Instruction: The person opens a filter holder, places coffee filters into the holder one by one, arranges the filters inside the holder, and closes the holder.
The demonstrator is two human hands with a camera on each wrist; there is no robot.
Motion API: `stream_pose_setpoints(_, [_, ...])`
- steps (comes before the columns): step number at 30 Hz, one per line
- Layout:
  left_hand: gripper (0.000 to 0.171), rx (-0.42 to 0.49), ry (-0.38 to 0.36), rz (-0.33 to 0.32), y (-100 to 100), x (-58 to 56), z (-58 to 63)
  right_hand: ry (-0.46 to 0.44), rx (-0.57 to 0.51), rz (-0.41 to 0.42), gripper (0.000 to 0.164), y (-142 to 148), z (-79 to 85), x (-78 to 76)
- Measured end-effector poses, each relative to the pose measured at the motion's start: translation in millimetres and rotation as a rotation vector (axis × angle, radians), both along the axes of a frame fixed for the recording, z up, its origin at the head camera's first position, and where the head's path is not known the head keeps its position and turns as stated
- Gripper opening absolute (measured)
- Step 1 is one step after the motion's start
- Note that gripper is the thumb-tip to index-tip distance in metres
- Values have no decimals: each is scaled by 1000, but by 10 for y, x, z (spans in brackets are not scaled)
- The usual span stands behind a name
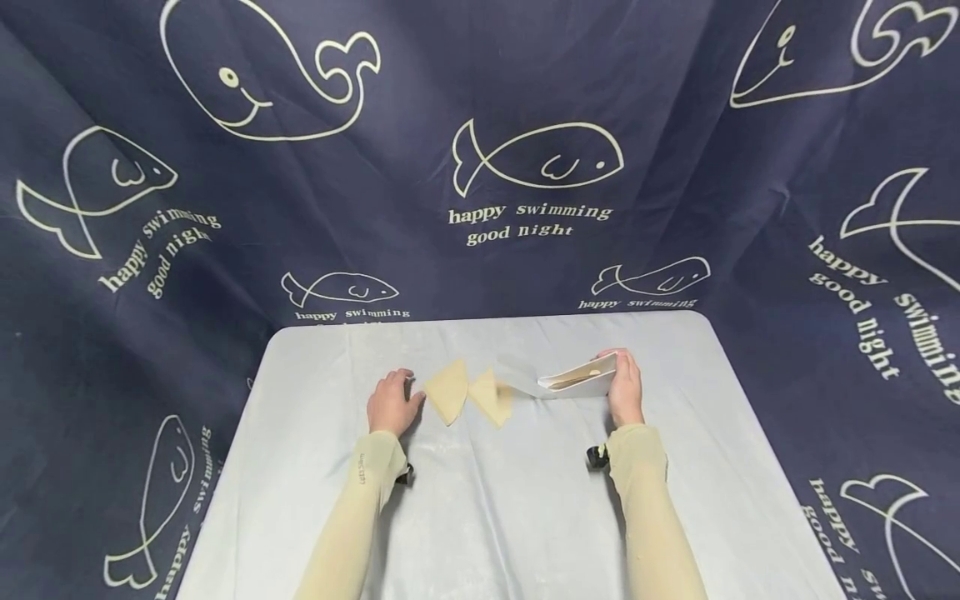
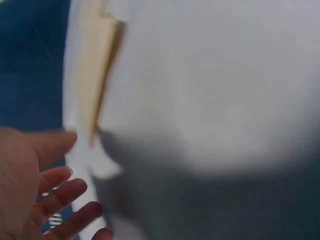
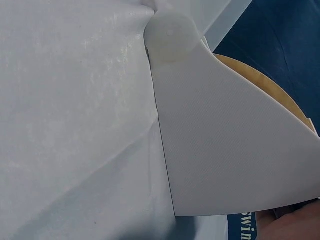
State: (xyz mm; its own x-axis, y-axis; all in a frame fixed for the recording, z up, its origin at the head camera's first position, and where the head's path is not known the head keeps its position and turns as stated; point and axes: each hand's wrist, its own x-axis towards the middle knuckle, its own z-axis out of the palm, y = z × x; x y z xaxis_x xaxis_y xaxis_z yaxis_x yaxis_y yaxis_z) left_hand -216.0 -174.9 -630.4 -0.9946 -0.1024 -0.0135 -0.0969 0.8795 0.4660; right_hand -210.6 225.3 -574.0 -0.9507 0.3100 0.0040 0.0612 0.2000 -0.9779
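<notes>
Two tan cone-shaped paper coffee filters, a left one [image 1: 447, 392] and a right one [image 1: 491, 398], lie on the table side by side in the head view. Just left of them is my left hand [image 1: 392, 403], its fingers spread and holding nothing. In the left wrist view a tan filter [image 2: 95, 75] appears blurred beyond the thumb. My right hand [image 1: 625, 387] grips the right end of a white fan-shaped filter holder [image 3: 225, 135], tilted on the table. Tan filters [image 3: 265, 80] show inside it, and a translucent flap [image 1: 517, 372] extends from its left end.
A pale cloth with creases covers the table [image 1: 465, 517]. Dark blue curtains [image 1: 525, 275] printed with white fish and lettering hang behind it and on both sides. Each wrist carries a small black camera, such as the right one [image 1: 597, 456].
</notes>
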Motion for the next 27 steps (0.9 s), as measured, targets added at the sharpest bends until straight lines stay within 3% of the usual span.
stream_pose_setpoints(3, [52,-8,-21,-13,-24,29,-87,1,6,2,45,17,-28,-14])
stream_pose_setpoints(7, [55,-20,14,-17,-17,37,-147,4,-20,-2,49,77,-216,-96])
stream_pose_setpoints(13, [51,12,4,26,6,40,-237,27,6,-30,53,119,-433,-150])
stream_pose_setpoints(22, [41,83,42,40,11,46,-298,45,52,-24,54,122,-432,-174])
stream_pose_setpoints(27, [40,76,17,34,-2,54,-302,30,53,-6,54,124,-435,-163])
